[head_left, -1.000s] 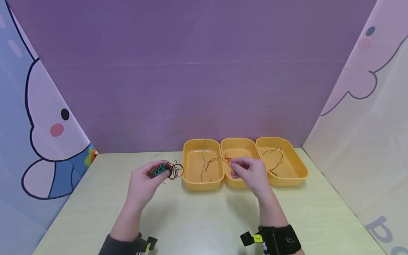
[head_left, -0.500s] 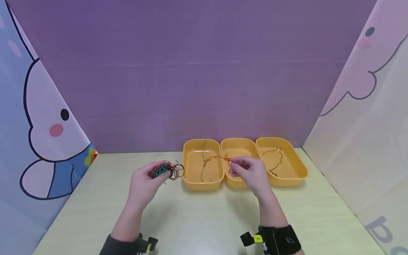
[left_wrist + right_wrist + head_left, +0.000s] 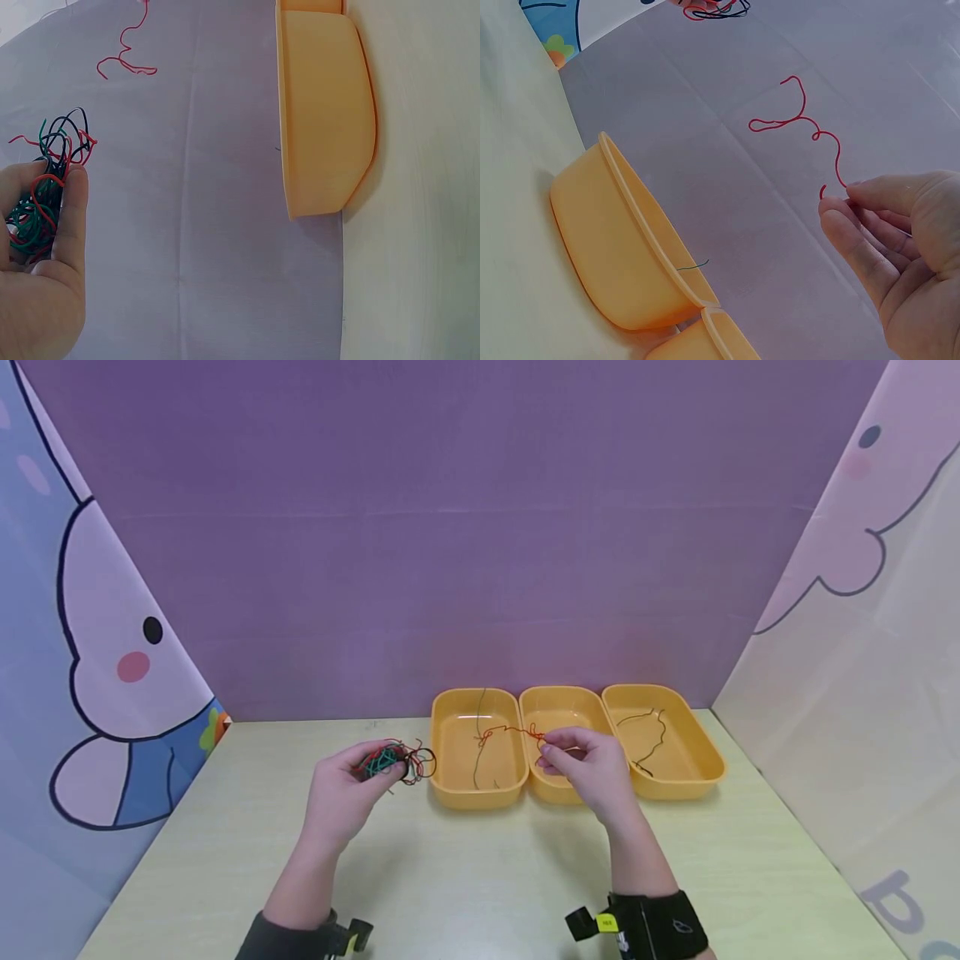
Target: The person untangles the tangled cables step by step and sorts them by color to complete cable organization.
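Observation:
My left hand (image 3: 347,792) grips a tangled bundle of thin wires (image 3: 34,214), green, red and black, with loops sticking out past the fingertips. Between thumb and fingertips my right hand (image 3: 588,768) pinches one red wire (image 3: 838,157). That wire is kinked, with a narrow loop near its free end, and it stretches leftward through the air, apart from the bundle. In the head view it overlaps the left yellow tray (image 3: 450,777) and the middle yellow tray (image 3: 555,697).
The left tray holds a thin dark wire (image 3: 477,752) reaching its back rim. In the right yellow tray (image 3: 693,760) lie dark wires (image 3: 660,737). All three trays stand side by side at the back of the pale table (image 3: 465,877), before a purple backdrop (image 3: 480,543).
The red wire's free end swings slightly and settles over the left tray. My left hand shifts a little to the right with the bundle; the right hand stays almost still.

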A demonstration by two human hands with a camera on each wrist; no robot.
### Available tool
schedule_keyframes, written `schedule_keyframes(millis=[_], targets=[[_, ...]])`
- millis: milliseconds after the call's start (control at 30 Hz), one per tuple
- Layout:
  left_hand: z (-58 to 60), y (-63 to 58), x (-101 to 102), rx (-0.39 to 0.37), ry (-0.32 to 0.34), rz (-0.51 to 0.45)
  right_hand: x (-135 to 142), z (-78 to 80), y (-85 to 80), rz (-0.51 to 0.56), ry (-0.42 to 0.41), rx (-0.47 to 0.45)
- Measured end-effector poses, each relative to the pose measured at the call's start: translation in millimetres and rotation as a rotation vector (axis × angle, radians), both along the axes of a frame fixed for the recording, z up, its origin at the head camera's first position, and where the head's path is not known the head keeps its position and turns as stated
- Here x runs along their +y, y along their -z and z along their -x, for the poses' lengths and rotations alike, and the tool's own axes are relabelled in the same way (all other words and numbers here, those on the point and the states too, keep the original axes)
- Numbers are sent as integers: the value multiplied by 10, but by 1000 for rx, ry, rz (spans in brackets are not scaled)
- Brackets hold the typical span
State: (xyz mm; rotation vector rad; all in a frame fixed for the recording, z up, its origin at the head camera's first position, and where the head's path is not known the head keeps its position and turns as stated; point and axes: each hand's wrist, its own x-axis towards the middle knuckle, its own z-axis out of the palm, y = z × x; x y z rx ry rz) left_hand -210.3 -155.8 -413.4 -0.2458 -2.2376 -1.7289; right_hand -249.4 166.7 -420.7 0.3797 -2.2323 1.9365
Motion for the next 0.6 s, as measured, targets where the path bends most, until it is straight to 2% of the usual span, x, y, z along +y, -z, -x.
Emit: schedule_keyframes(millis=[300,533,600], targets=[[-16,-35,29,-35,6,-6,30,40,-6,-37,31,28],[-168,-267,137,-23,2,26,128,192,-41,-68,58,98],[-187,-297,152,-25,4,26,166,237,-54,-92,69,105]])
